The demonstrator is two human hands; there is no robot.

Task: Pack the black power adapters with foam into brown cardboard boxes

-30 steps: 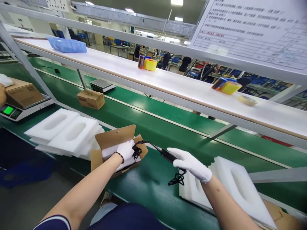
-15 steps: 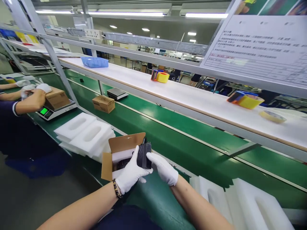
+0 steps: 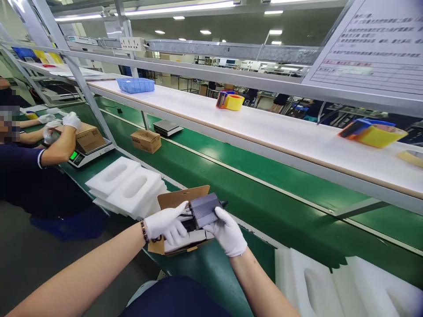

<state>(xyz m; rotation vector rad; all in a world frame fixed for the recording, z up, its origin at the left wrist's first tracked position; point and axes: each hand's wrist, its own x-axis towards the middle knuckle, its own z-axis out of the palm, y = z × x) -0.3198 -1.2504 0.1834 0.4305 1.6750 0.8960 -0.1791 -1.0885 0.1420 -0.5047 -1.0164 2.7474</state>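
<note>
My right hand [image 3: 228, 232], in a white glove, grips a black box-shaped electronic device with ribbed faces [image 3: 205, 210]. It tilts the device over an open brown cardboard box [image 3: 183, 197]. A short dark stub or cable sticks out at the device's far right end. My left hand [image 3: 168, 225], also gloved, is over the left part of the box with its fingers apart. Its upper fingers point at the device's left end, where black cable shows; whether they touch it I cannot tell. White foam [image 3: 197, 236] lines the box, and the hands hide part of the inside.
White foam inserts with oval slots [image 3: 132, 187] are stacked to the left; more foam [image 3: 317, 281] stands at right. Beyond are a small closed carton [image 3: 146, 141] and a scale [image 3: 168, 127]. A co-worker's gloved hands handle a carton [image 3: 88, 140] on another scale. A shelf [image 3: 264, 132] runs above.
The device has turned from upright to a flatter tilt, now in my right hand. My left hand has released it and moved left over the box. The view has shifted slightly.
</note>
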